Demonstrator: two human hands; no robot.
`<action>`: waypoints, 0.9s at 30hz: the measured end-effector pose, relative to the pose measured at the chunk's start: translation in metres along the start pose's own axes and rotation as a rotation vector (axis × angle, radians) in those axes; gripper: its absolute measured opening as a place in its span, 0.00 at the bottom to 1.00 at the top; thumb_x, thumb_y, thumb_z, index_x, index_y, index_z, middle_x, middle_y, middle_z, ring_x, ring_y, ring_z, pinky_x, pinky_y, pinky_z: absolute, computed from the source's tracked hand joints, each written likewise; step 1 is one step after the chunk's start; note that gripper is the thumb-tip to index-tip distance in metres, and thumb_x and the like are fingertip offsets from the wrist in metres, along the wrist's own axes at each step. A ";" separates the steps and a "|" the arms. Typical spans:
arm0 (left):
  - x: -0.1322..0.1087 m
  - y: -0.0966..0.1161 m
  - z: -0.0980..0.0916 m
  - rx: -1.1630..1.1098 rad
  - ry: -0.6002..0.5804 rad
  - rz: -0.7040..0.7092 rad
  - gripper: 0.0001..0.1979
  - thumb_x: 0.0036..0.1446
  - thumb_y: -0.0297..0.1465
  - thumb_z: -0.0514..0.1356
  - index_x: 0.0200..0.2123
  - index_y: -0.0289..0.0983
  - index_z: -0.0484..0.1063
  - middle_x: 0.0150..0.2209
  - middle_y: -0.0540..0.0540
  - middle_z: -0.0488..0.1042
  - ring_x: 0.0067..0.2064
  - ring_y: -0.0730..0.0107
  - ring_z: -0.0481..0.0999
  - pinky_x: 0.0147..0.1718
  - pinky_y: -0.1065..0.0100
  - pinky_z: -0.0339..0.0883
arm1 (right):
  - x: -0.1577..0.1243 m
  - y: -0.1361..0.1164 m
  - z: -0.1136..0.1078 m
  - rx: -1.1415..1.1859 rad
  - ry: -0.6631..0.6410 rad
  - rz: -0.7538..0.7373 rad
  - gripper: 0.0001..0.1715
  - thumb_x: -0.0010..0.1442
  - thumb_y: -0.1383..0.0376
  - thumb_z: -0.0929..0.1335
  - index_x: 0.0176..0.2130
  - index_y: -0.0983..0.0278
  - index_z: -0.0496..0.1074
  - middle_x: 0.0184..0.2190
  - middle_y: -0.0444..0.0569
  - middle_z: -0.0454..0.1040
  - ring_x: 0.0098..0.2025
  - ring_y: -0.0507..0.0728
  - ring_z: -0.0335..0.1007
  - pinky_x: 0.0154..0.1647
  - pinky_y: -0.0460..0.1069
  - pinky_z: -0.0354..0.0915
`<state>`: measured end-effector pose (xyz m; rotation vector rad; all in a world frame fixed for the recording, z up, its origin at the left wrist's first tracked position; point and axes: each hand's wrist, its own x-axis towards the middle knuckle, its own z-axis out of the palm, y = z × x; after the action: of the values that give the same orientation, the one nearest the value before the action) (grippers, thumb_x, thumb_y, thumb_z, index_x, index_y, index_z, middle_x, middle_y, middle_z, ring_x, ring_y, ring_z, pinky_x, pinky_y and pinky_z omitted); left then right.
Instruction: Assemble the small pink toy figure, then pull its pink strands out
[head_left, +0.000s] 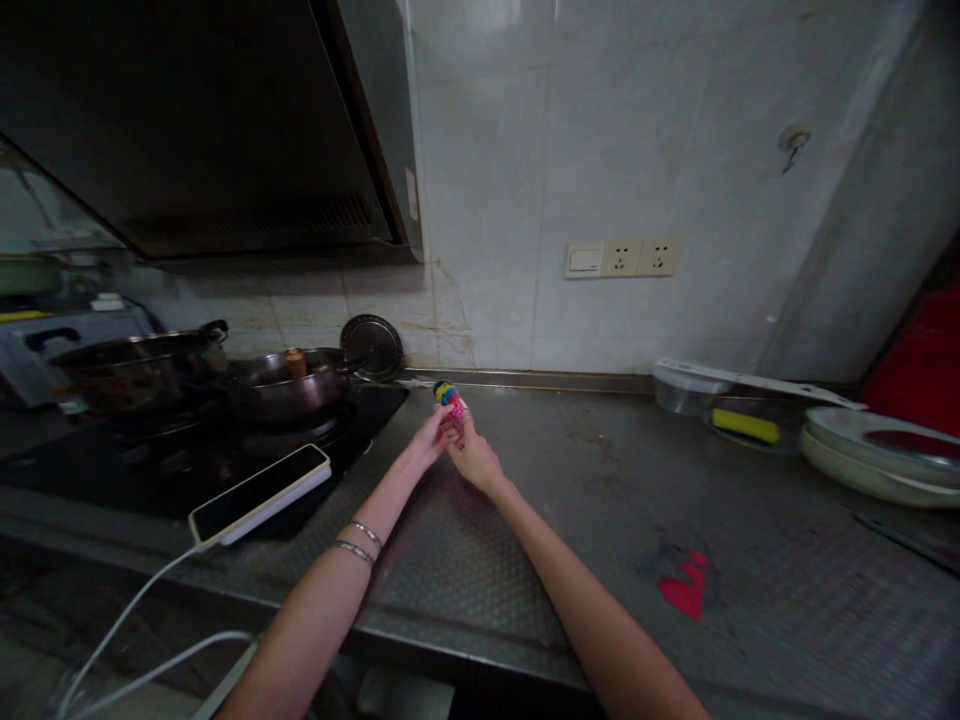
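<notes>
My left hand [433,436] and my right hand [475,456] meet over the metal counter [465,560], near its back edge. Between their closed fingers is a small multicoloured object [445,393], black at the tip, then yellow, blue and pink. Its lower part is hidden by my fingers, and its kind is too small to make out. Two silver bracelets circle my left wrist. To the left of my hands lies a phone-like device [262,488] with a dark screen and a white cable, at the stove's edge.
On the black stove [180,460] stand a pot [135,375] and a pan [289,390]; a round dark lid [373,348] leans on the wall. At right are a clear container [686,390], a yellow sponge [745,426], stacked dishes [877,460] and a red scrap [686,585].
</notes>
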<state>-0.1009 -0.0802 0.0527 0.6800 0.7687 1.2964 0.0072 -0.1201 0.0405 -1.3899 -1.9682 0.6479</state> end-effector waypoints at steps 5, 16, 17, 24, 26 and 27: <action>-0.007 0.002 0.005 0.062 -0.026 0.004 0.04 0.51 0.27 0.56 0.28 0.31 0.68 0.23 0.46 0.72 0.23 0.75 0.71 0.25 0.74 0.66 | 0.009 0.009 0.008 0.317 0.058 -0.060 0.37 0.52 0.65 0.63 0.59 0.61 0.48 0.29 0.45 0.72 0.29 0.52 0.68 0.33 0.48 0.64; -0.003 0.008 -0.007 0.017 0.021 0.034 0.06 0.52 0.28 0.54 0.29 0.30 0.68 0.22 0.46 0.73 0.23 0.75 0.71 0.26 0.73 0.68 | 0.007 0.012 0.014 0.521 -0.042 -0.179 0.36 0.51 0.67 0.62 0.59 0.62 0.51 0.14 0.35 0.60 0.14 0.46 0.55 0.16 0.41 0.56; -0.002 0.008 -0.008 0.013 0.027 0.037 0.06 0.52 0.28 0.54 0.29 0.30 0.68 0.22 0.45 0.73 0.23 0.74 0.71 0.26 0.73 0.68 | 0.007 0.012 0.014 0.483 -0.032 -0.203 0.34 0.51 0.67 0.62 0.58 0.62 0.53 0.15 0.35 0.60 0.15 0.47 0.56 0.17 0.41 0.56; 0.008 0.011 -0.025 -0.007 0.113 0.065 0.07 0.51 0.29 0.55 0.30 0.30 0.68 0.24 0.45 0.72 0.22 0.75 0.71 0.24 0.75 0.67 | 0.007 0.014 0.017 0.174 0.015 -0.253 0.31 0.50 0.71 0.61 0.55 0.64 0.59 0.19 0.39 0.64 0.22 0.49 0.59 0.25 0.42 0.56; 0.013 0.012 -0.031 -0.039 0.124 0.081 0.07 0.51 0.29 0.55 0.31 0.30 0.68 0.25 0.45 0.72 0.24 0.74 0.72 0.25 0.74 0.68 | 0.004 0.012 0.017 0.136 -0.016 -0.253 0.32 0.50 0.70 0.62 0.56 0.63 0.57 0.21 0.41 0.67 0.24 0.50 0.62 0.27 0.43 0.57; 0.015 0.013 -0.034 -0.061 0.129 0.090 0.07 0.51 0.28 0.55 0.31 0.30 0.68 0.25 0.44 0.72 0.26 0.73 0.73 0.27 0.73 0.69 | 0.003 0.011 0.018 0.120 -0.031 -0.252 0.34 0.50 0.69 0.62 0.57 0.63 0.54 0.22 0.41 0.69 0.25 0.50 0.63 0.28 0.43 0.57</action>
<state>-0.1345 -0.0630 0.0419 0.5916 0.8068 1.4512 0.0008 -0.1145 0.0213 -1.0444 -2.0499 0.6607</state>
